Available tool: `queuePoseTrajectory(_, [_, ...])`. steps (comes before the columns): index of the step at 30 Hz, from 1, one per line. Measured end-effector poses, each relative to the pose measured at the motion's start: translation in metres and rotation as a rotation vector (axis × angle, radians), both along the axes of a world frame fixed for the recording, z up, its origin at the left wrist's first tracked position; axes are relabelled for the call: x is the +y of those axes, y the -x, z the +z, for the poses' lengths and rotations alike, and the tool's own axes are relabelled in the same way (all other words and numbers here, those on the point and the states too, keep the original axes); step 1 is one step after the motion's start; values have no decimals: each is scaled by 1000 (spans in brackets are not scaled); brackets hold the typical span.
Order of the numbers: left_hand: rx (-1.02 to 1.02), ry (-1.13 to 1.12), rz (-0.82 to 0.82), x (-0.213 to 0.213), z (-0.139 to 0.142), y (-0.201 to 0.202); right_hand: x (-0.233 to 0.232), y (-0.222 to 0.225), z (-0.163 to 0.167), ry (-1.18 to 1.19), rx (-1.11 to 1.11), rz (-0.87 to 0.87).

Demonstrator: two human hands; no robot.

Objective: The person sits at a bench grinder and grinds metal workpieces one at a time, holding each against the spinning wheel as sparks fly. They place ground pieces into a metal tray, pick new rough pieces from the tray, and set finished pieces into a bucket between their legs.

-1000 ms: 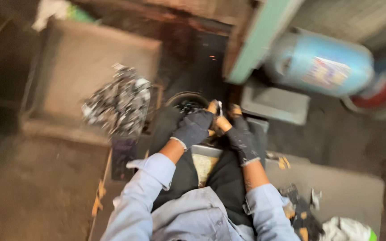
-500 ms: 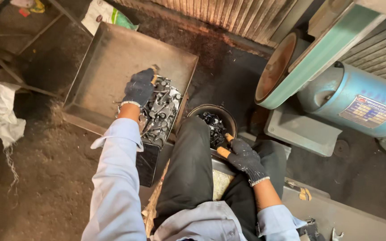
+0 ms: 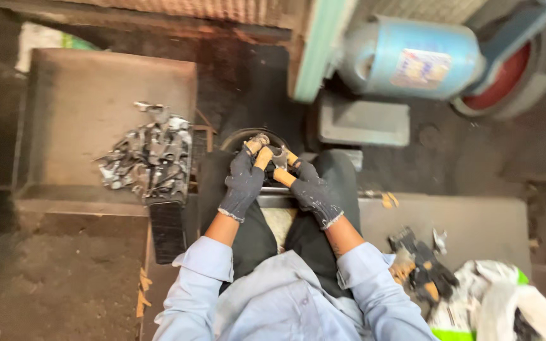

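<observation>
A blue drum-shaped motor [image 3: 412, 57] with a red wheel [image 3: 507, 69] beside it fills the upper right, above a grey block [image 3: 364, 123] on the dark floor. To the left lies a wide, shallow metal tray [image 3: 83, 101] with a heap of small grey metal castings [image 3: 150, 158] piled near its right edge. A round dark bucket [image 3: 241, 136] stands just beyond the seated person's knees.

The person wears dark work gloves with orange fingertips. The left hand [image 3: 242, 183] and the right hand [image 3: 314, 192] meet over the lap, both closed around one small grey metal part [image 3: 277, 155], fingers curled tight, right above the bucket's rim. The part itself is mostly hidden by the fingers, so its shape cannot be told.

To handle the part well, the grip seems best kept as it is: both hands close together, thumbs on top, the piece held over the bucket so anything that breaks off drops in rather than onto the legs. The castings look sharp-edged, so the gloved pads should bear the pressure. A spare pair of gloves [image 3: 421, 265] lies to the right.
</observation>
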State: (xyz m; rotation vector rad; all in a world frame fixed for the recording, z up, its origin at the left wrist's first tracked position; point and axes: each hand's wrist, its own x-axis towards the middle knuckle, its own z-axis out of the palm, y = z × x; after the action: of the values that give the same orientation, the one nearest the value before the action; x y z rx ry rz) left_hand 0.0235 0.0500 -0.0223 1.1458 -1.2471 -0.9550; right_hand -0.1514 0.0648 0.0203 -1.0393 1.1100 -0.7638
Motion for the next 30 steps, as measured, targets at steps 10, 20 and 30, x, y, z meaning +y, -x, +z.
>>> queuePoseTrajectory(10, [-653,-160,-368,17,-6,68,31,32,57,66,780,-86])
queuePoseTrajectory(20, [-594,-104,-472,-31,33,53,-15,44,50,13,235,-188])
queuePoseTrajectory(30, [-454,-249,-523,-36,48,38,-27,70,23,513,317,7])
